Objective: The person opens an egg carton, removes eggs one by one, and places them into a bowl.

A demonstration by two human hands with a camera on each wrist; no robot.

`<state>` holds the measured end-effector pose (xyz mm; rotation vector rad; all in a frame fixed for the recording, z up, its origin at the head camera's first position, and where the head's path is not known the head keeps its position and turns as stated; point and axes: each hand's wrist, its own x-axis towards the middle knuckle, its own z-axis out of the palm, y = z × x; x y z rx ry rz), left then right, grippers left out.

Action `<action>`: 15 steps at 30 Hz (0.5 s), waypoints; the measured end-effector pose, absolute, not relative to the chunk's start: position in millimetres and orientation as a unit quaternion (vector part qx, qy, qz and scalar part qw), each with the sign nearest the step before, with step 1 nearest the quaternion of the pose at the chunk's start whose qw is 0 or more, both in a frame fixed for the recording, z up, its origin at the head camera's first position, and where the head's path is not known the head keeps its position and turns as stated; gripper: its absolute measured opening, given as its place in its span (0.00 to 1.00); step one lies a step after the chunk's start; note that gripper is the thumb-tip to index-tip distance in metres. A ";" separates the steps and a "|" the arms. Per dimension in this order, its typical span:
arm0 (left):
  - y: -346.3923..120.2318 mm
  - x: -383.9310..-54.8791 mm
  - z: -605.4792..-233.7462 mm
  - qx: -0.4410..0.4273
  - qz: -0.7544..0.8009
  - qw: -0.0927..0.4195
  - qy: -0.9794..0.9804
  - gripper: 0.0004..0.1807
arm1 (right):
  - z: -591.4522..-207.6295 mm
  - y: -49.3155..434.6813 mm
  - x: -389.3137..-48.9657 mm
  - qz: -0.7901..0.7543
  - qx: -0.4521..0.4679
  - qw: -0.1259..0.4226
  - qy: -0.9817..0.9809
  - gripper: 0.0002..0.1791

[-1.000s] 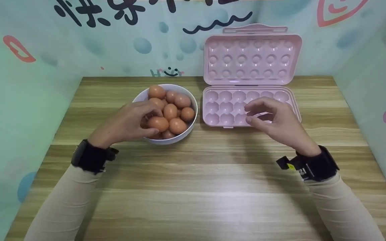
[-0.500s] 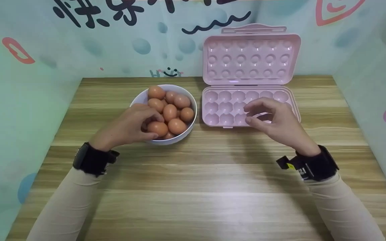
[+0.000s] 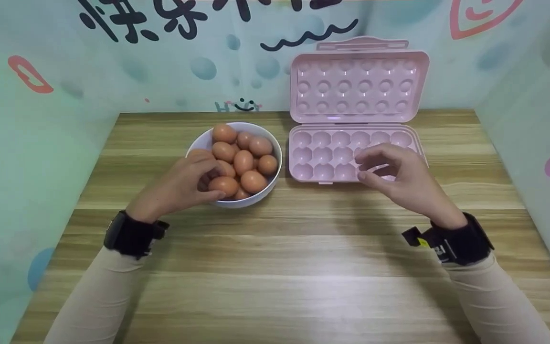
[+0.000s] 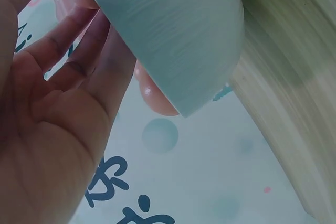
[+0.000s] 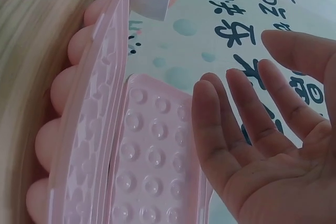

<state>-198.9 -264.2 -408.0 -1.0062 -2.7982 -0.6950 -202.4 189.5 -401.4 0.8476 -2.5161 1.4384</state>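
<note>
Several brown eggs (image 3: pixel 243 163) are heaped in a white bowl (image 3: pixel 277 184) at the left of the wooden table. My left hand (image 3: pixel 179 184) reaches over the bowl's near left side. Its thumb and fingers pinch a brown egg (image 3: pixel 223 186) between them, and the hand covers part of the eggs behind. In the left wrist view the bowl's wall (image 4: pixel 178 35) hides the fingertips. To the right lies a pink egg carton (image 3: pixel 322 155) with its lid (image 3: pixel 363 86) raised. My right hand (image 3: pixel 401 179) hovers over its near right part, fingers loosely bent, holding nothing and hiding several cups.
The wooden table (image 3: pixel 275 267) stretches in front of the bowl and carton. A printed cloth backdrop (image 3: pixel 160 71) stands behind the table, and the carton's raised lid is close against it. Each wrist wears a black strap (image 3: pixel 134 234) with a small camera.
My left hand and the egg in it have shifted slightly toward the near left of the bowl, baring another egg behind. The right hand has moved slightly right.
</note>
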 end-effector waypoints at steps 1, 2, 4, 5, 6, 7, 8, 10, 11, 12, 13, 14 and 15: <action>-264.9 -197.7 -408.7 -0.328 -0.224 0.051 -0.916 0.20 | -401.5 192.3 -200.4 0.472 0.279 0.063 -0.834 0.15; -265.6 -196.0 -409.4 -0.326 -0.222 0.058 -0.917 0.20 | -401.7 195.4 -198.3 0.470 0.277 0.066 -0.835 0.15; -267.1 -191.6 -410.8 -0.320 -0.225 0.080 -0.917 0.20 | -401.8 202.5 -193.2 0.463 0.274 0.077 -0.839 0.15; -267.4 -188.6 -411.8 -0.314 -0.227 0.094 -0.917 0.20 | -401.6 206.7 -190.8 0.458 0.273 0.086 -0.842 0.16; -267.7 -185.2 -412.9 -0.306 -0.229 0.109 -0.918 0.20 | -401.3 211.2 -188.4 0.450 0.273 0.097 -0.845 0.16; -268.0 -181.8 -414.3 -0.298 -0.229 0.127 -0.918 0.21 | -401.0 215.9 -186.1 0.440 0.276 0.110 -0.848 0.17; -268.3 -178.5 -415.8 -0.288 -0.229 0.144 -0.919 0.22 | -401.1 220.8 -184.0 0.430 0.280 0.127 -0.849 0.18; -269.6 -171.3 -419.0 -0.261 -0.221 0.172 -0.924 0.25 | -402.0 231.0 -180.4 0.403 0.289 0.165 -0.853 0.20; -270.5 -167.8 -420.7 -0.248 -0.218 0.182 -0.926 0.28 | -402.8 236.1 -178.9 0.386 0.292 0.186 -0.855 0.21; -271.8 -164.5 -422.8 -0.233 -0.215 0.189 -0.929 0.29 | -404.0 241.1 -177.4 0.369 0.293 0.207 -0.857 0.22; -273.6 -161.4 -425.1 -0.219 -0.211 0.197 -0.932 0.31 | -405.6 246.1 -175.8 0.353 0.293 0.227 -0.859 0.23; -275.6 -158.4 -427.4 -0.204 -0.210 0.201 -0.935 0.33 | -407.4 251.0 -174.1 0.338 0.289 0.244 -0.862 0.23; -277.7 -155.7 -429.8 -0.189 -0.211 0.206 -0.937 0.34 | -409.4 255.7 -172.7 0.322 0.283 0.259 -0.865 0.24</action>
